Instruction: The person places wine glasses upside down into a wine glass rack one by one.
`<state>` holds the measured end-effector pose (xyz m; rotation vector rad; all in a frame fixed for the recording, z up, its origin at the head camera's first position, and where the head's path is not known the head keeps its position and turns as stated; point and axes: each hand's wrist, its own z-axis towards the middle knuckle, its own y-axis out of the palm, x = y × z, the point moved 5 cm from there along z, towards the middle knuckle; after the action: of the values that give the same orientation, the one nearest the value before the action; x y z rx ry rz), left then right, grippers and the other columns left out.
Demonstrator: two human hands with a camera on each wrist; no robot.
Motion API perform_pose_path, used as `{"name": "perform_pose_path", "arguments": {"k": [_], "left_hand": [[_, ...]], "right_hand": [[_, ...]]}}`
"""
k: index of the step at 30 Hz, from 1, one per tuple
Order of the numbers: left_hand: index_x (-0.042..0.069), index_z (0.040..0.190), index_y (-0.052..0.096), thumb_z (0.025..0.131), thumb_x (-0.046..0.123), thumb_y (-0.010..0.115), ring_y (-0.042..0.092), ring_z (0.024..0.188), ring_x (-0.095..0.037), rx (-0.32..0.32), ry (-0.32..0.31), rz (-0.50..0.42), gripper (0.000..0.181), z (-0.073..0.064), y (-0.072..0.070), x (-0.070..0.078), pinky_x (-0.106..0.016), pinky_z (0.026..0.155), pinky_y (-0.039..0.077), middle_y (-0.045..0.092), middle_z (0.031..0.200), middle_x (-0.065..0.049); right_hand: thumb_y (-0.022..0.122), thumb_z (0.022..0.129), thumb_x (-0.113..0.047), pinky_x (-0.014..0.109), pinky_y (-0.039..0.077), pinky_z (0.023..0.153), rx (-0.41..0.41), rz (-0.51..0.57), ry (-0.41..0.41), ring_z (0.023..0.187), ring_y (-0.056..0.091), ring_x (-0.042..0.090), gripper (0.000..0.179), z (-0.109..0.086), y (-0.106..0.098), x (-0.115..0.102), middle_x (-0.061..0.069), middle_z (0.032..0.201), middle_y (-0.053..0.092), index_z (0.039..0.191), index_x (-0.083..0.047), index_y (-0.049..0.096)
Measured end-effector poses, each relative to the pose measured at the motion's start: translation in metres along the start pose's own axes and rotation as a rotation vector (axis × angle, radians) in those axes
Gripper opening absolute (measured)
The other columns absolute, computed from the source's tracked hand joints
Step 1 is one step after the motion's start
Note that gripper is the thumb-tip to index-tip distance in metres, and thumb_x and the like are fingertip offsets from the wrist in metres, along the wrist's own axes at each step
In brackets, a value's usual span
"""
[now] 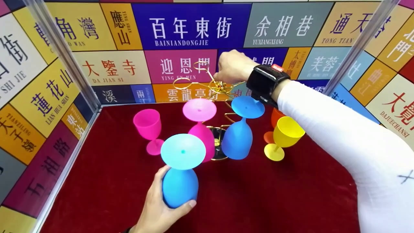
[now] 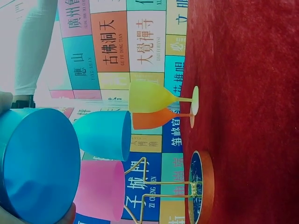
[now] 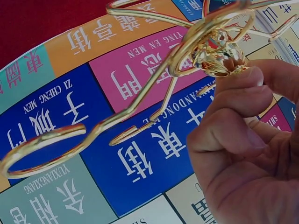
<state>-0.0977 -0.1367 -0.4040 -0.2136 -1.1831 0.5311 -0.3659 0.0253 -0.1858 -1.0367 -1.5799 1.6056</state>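
The front-right cloth point(image 1: 275, 194) gives passage; hanging goblets point(image 1: 237, 140) block the front of the rack point(image 1: 220, 86), its rear unclear.

Fingers point(image 3: 233, 105) pinching gold wire rack point(image 3: 212, 61), lettered wall point(image 3: 105, 163) behind

The right hand point(image 1: 234, 67) hides the top of the gold rack point(image 1: 218, 85)

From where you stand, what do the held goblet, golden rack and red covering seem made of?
Held blue goblet: probably matte plastic, given its smooth surface and soft sheen. Golden rack: likely polished metal wire; bright highlights run along its bends. Red covering: perhaps velvety cloth, dull and faintly mottled.
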Motion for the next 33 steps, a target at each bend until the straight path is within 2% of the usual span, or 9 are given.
{"name": "perform_pose_path", "arguments": {"k": [7,13,15,22,25,30,33], "left_hand": [[0.022,0.144,0.037,0.066,0.038,0.089,0.058,0.112,-0.024,0.005,-0.003,0.002,0.095,-0.001,-0.001,-0.001,-0.049,0.086,0.051,0.054,0.136,-0.003],[0.022,0.144,0.037,0.066,0.039,0.089,0.058,0.112,-0.025,-0.005,-0.031,-0.002,0.095,-0.001,-0.002,-0.002,-0.049,0.086,0.051,0.053,0.136,-0.002],[0.022,0.144,0.037,0.066,0.038,0.089,0.058,0.112,-0.025,-0.002,-0.017,-0.011,0.095,-0.001,-0.002,-0.002,-0.049,0.086,0.051,0.053,0.137,-0.002],[0.025,0.145,0.037,0.066,0.037,0.089,0.058,0.111,-0.023,0.015,0.012,-0.016,0.096,-0.001,-0.003,0.0,-0.048,0.084,0.051,0.054,0.136,-0.002],[0.023,0.144,0.037,0.065,0.038,0.089,0.058,0.111,-0.023,0.018,0.011,-0.006,0.096,-0.001,-0.004,0.0,-0.049,0.085,0.051,0.054,0.136,-0.002],[0.024,0.144,0.037,0.065,0.038,0.089,0.058,0.112,-0.024,0.013,-0.005,-0.007,0.095,-0.002,-0.003,-0.001,-0.049,0.086,0.05,0.053,0.136,-0.001],[0.025,0.144,0.037,0.066,0.037,0.09,0.058,0.113,-0.024,0.01,-0.001,-0.02,0.095,-0.002,-0.003,-0.001,-0.049,0.086,0.05,0.053,0.136,-0.001]], "right_hand": [[0.062,0.088,-0.034,0.032,0.044,0.058,-0.058,-0.025,0.007,0.068,0.054,0.021,0.03,-0.003,-0.004,-0.003,-0.004,0.064,0.052,0.067,-0.014,0.058],[0.061,0.088,-0.033,0.034,0.047,0.067,-0.081,-0.057,-0.033,0.077,0.058,0.023,0.027,-0.002,-0.005,-0.003,0.001,0.078,0.063,0.076,-0.01,0.067],[0.061,0.088,-0.032,0.033,0.046,0.065,-0.08,-0.064,-0.054,0.076,0.058,0.022,0.026,-0.001,-0.005,-0.003,0.001,0.079,0.063,0.078,-0.009,0.068],[0.06,0.084,-0.024,0.028,0.04,0.052,-0.094,-0.098,-0.131,0.063,0.05,0.016,0.018,-0.003,-0.01,-0.003,-0.005,0.065,0.054,0.071,-0.012,0.063],[0.06,0.084,-0.023,0.029,0.043,0.058,-0.107,-0.117,-0.159,0.071,0.053,0.019,0.016,-0.004,-0.011,-0.003,-0.001,0.073,0.06,0.079,-0.01,0.068],[0.061,0.087,-0.022,0.038,0.047,0.074,-0.116,-0.138,-0.195,0.09,0.056,0.027,0.021,-0.007,-0.013,-0.002,0.012,0.097,0.066,0.098,-0.006,0.071],[0.061,0.088,-0.021,0.043,0.048,0.079,-0.107,-0.16,-0.219,0.094,0.056,0.03,0.022,-0.008,-0.014,-0.002,0.016,0.102,0.066,0.102,-0.006,0.07]]}}
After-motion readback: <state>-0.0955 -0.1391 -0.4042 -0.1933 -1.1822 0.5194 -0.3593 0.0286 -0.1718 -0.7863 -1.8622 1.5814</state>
